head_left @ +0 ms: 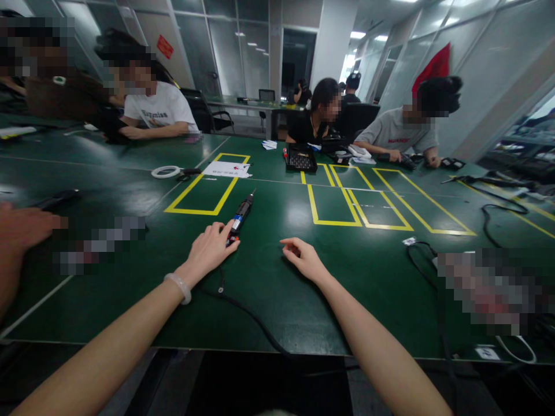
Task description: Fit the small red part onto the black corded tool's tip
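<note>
The electric screwdriver (241,215) lies on the green tabletop (269,294) in front of me, right at the fingers of my left hand (213,245), which is plainly the nearer one. Its long axis runs away from me and a little to the right, with the bit pointing outward and the rear end back toward my left palm. My left thumb and forefinger are at that rear end, one to either side of it, but I cannot tell whether they are pinching it or only resting there. My right hand (301,257) is off to the right and nearer me than the bit, apart from the tool, fingers loosely curled with a gap at the thumb and nothing in them. Closest to causing a snag is the black cord (249,312), which passes by my left wrist and slants between my forearms to the near table edge; my hand hides whether it joins the tool. Past the bit and to the left, a yellow tape outline (191,212) has a white sheet of paper (226,169) across its middle, with a white cable coil (166,172) beside it. Farther off stands a black tray (300,159), right of the tool's line. Another person's hand (26,231) reaches in at the far left, well apart from mine, and co-workers sit across the table.
</note>
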Tool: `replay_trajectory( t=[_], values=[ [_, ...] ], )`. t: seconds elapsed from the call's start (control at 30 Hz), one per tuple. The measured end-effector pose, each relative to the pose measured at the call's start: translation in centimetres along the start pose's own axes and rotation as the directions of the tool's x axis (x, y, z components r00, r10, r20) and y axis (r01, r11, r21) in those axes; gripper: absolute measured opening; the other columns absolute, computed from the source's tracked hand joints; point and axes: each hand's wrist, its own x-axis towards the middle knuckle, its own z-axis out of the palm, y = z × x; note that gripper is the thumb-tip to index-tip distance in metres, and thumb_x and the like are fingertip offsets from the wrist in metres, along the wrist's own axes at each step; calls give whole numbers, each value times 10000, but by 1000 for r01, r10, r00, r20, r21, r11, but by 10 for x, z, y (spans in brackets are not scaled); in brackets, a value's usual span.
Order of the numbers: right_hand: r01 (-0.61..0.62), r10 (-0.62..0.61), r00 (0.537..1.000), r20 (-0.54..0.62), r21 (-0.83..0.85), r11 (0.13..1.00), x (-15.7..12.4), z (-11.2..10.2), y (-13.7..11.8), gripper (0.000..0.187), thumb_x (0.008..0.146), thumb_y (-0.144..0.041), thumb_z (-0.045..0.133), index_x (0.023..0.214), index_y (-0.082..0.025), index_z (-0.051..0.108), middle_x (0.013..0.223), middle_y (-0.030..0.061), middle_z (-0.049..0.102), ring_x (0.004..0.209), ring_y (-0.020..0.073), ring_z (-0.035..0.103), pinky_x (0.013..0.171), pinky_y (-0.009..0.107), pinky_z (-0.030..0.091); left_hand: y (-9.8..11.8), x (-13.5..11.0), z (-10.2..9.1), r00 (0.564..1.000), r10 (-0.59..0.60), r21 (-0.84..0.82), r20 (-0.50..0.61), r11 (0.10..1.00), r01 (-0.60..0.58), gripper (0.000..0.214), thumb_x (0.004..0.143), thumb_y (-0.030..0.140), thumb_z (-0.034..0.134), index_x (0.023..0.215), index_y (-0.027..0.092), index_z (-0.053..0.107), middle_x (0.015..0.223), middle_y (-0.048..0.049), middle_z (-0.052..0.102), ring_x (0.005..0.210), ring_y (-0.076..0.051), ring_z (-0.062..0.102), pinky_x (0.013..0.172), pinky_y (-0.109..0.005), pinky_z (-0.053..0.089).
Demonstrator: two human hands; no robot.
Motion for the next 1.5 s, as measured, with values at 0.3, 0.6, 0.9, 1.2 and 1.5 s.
replay_trajectory(
  t=[0.3,0.6,0.9,1.2,1.5],
  values=[
    [3,-2,1000,13,-59,998,-1,0,-4,215,893,-258,547,1061,-196,666,863,20,637,711,129,557,667,252,438,-97,15,9,982,-181,34,58,983,179,655,916,568,282,1464,212,328,1235,-183,494,1074,-347,527,809,-415,454],
    [16,-14,1000,25,-81,997,-1,0,-4,194,900,-254,544,1031,-198,676,841,19,622,700,128,541,671,256,432,-117,8,18,991,-100,26,-94,994,103,508,926,382,355,1379,159,405,1373,-172,460,1173,-334,498,919,-427,421],
    [5,-3,1000,31,-76,997,0,1,-4,186,895,-248,549,1015,-202,684,841,19,628,685,127,539,655,256,428,-96,7,11,987,-143,127,-72,980,151,413,930,343,308,1201,84,483,1293,-213,515,1139,-332,515,818,-399,467],
    [8,-4,999,40,-90,996,0,1,-8,178,901,-242,546,1000,-198,687,852,21,625,685,125,537,655,255,421,-86,14,2,945,-297,33,-136,952,304,450,953,391,244,1079,74,538,1049,-208,632,983,-325,599,841,-425,441],
    [-19,21,999,40,-51,999,-1,3,-5,190,889,-266,556,998,-198,697,869,26,650,698,129,553,661,256,429,19,25,-13,991,97,-855,93,518,29,379,916,471,404,1029,154,577,832,-40,645,752,-148,618,722,-274,481]
  ],
)
